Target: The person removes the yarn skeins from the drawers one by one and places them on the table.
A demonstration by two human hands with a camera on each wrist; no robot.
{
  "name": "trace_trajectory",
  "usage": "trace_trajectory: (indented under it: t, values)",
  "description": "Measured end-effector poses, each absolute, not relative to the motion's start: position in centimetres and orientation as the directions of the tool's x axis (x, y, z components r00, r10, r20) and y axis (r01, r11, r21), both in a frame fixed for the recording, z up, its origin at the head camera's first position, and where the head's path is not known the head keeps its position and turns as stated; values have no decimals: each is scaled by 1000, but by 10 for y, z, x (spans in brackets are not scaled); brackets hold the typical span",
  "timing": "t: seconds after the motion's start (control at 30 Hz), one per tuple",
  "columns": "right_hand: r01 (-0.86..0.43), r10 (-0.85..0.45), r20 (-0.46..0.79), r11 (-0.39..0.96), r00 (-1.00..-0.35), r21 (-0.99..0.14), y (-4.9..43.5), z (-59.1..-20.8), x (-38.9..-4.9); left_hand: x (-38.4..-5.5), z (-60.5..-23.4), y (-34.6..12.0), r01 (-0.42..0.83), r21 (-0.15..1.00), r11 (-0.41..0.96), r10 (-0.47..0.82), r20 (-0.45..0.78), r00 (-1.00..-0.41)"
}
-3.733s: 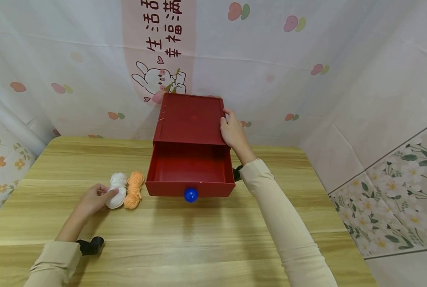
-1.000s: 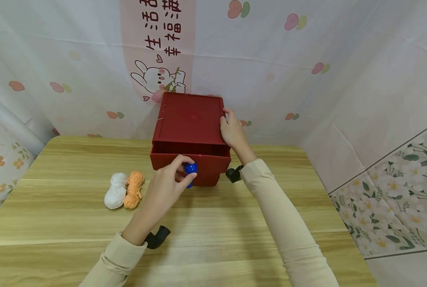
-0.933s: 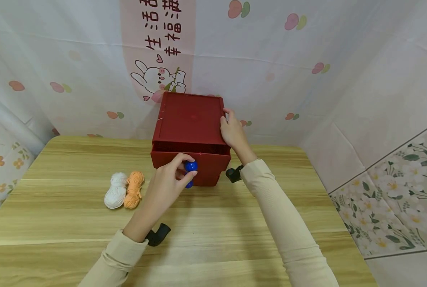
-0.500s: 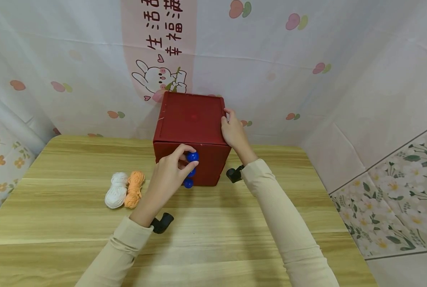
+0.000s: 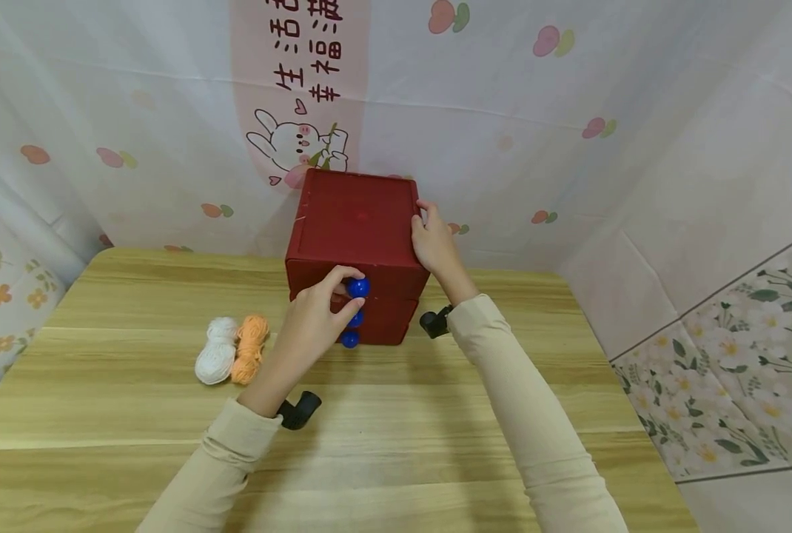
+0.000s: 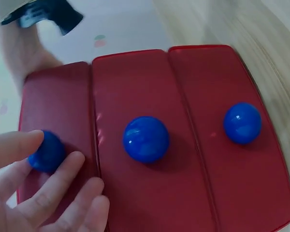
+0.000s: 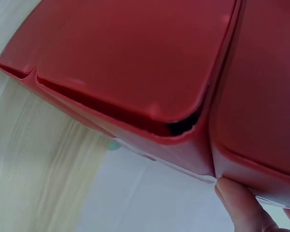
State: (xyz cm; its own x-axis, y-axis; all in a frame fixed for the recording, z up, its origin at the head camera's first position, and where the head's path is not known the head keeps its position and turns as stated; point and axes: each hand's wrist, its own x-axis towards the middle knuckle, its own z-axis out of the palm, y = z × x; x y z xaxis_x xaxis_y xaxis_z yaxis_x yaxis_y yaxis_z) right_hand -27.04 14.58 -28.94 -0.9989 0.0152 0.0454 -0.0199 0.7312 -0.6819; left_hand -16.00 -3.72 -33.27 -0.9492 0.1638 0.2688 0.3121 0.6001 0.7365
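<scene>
The left hand (image 5: 311, 314) pinches the top knob (image 5: 359, 287) between thumb and fingers, at the front of the red cabinet (image 5: 360, 216), which stands at the back of the worktop (image 5: 396, 459). The top drawer (image 5: 396, 282) sits flush, just ahead of that hand. The right hand (image 5: 435, 243) rests against the cabinet's right side (how far its fingers curl, I cannot tell). To the left of the cabinet, nearer the left hand, lie the white yarn (image 5: 215, 357) and the orange yarn (image 5: 249, 351), side by side, long axes running roughly front to back
</scene>
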Motion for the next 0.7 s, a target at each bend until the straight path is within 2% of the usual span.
trace_trajectory:
  t: [0.13, 0.3, 0.4, 0.53, 0.7]
  values:
    - [-12, 19, 38, 727, -999, -687, 145, -289, -271, -158, -337, -49, 325, 812, 485, 203, 257, -945]
    - [-4, 23, 31, 734, -999, -679, 144, -289, -271, -156, -349, -60, 278, 898, 340, 163, 235, -958]
    - [-7, 22, 34, 740, -999, -673, 144, -289, -271, -154, -356, -63, 231, 891, 391, 140, 190, -972]
    - [-9, 24, 40, 747, -999, -665, 144, -289, -272, -154, -369, -62, 203, 842, 499, 173, 133, -976]
    - [-18, 18, 48, 755, -999, -656, 145, -289, -272, -158, -386, -57, 216, 845, 489, 221, 119, -968]
